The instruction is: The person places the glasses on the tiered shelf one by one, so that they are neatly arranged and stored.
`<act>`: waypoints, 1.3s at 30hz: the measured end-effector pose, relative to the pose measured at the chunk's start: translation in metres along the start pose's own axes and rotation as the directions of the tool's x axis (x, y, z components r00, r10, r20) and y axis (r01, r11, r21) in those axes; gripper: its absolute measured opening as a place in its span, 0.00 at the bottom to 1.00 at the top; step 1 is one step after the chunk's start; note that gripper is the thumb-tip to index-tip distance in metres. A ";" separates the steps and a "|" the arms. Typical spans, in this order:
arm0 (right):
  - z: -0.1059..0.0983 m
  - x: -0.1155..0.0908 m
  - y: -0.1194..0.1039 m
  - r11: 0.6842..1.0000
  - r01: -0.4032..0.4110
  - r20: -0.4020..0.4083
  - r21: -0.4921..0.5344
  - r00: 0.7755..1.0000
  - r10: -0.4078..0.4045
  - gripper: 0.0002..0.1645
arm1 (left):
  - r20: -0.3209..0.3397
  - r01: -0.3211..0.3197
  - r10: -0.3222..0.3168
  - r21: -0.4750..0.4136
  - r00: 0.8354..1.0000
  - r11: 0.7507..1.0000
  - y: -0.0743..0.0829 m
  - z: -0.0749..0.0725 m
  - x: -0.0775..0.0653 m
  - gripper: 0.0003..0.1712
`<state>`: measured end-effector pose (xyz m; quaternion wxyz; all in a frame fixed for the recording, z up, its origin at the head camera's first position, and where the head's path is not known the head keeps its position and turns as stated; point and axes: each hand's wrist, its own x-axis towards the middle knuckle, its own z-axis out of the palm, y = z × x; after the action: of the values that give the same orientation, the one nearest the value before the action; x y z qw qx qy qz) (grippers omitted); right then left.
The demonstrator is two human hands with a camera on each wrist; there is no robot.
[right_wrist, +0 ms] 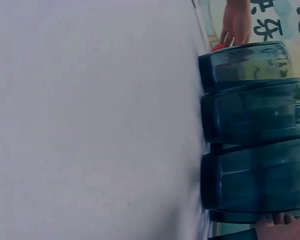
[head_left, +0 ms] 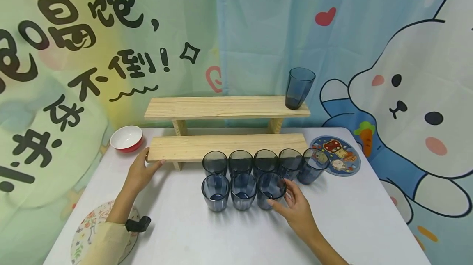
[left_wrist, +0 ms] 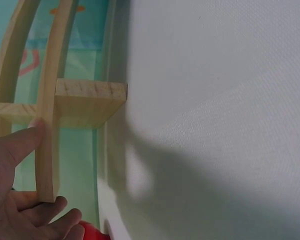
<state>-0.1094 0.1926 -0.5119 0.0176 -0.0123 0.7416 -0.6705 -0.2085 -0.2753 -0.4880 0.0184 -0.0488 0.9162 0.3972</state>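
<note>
A two-tier wooden shelf (head_left: 221,147) stands toward the back of the table. My left hand (head_left: 142,172) grips the left end of its lower board; in the left wrist view the thumb lies against one side of the board (left_wrist: 48,150) and the fingers are at its end. Three blue-tinted glasses form a front row. My right hand (head_left: 295,207) holds the rightmost of these, a glass (head_left: 271,191), with thumb and fingers around its right side. Several more glasses (head_left: 241,161) stand upright in a row behind, close to the lower board. Another glass (head_left: 298,88) stands on the upper board's right end.
A red bowl with a white inside (head_left: 127,138) sits left of the shelf. At the right lies a round blue mat with cartoon figures (head_left: 345,156). A patterned round mat (head_left: 88,232) lies partly under my left forearm. A printed curtain (head_left: 255,31) hangs behind the table.
</note>
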 end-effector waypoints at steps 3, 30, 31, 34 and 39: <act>0.002 0.002 0.002 1.000 0.008 0.012 -0.010 1.000 -0.008 0.53 | 0.001 -0.004 0.004 -0.006 1.000 1.000 0.000 0.001 0.001 0.51; 0.005 0.007 0.017 0.996 0.056 0.004 -0.065 0.998 -0.056 0.51 | 0.002 0.001 -0.001 -0.009 1.000 1.000 0.001 0.000 -0.001 0.50; 0.005 0.007 0.017 0.996 0.054 0.001 -0.069 0.999 -0.054 0.51 | 0.002 0.002 -0.002 -0.008 1.000 1.000 0.001 0.000 0.000 0.49; 0.004 0.007 0.017 0.995 0.047 -0.009 -0.082 0.999 -0.048 0.50 | 0.003 0.006 -0.005 -0.004 1.000 1.000 0.001 0.000 0.000 0.49; 0.002 0.007 0.016 0.995 0.038 -0.017 -0.092 0.999 -0.040 0.48 | 0.005 0.013 -0.013 0.005 1.000 1.000 0.001 0.000 0.000 0.50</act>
<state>-0.1160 0.1917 -0.5285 -0.0029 -0.0212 0.7714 -0.6360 -0.2091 -0.2747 -0.4868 0.0236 -0.0538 0.9168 0.3951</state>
